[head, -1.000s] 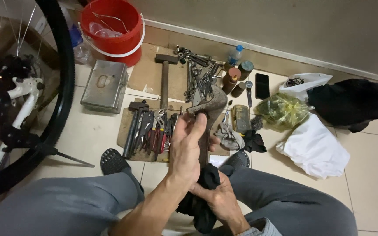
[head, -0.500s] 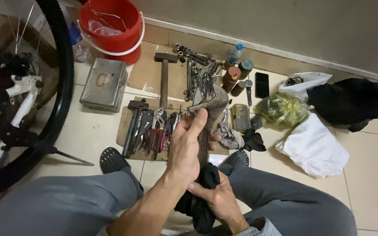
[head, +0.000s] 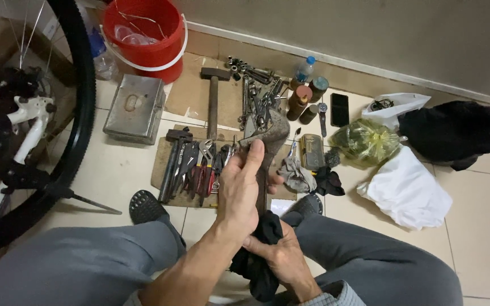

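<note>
I hold a large rusty adjustable wrench (head: 274,131) upright over my lap, its jaw end pointing away from me. My left hand (head: 241,190) is wrapped around its shaft just below the head. My right hand (head: 279,258) grips a black cloth (head: 258,271) bunched around the lower handle. The handle's end is hidden by the cloth.
On the floor ahead lie pliers and other tools on a cardboard sheet (head: 163,170), a hammer (head: 214,96), wrenches and sockets (head: 256,93), a metal box (head: 136,107), a red bucket (head: 146,37), bottles, a phone, bags and rags. A bicycle wheel (head: 80,96) stands at the left.
My left hand's fingers have shifted slightly on the wrench shaft. Everything else stays where it was.
</note>
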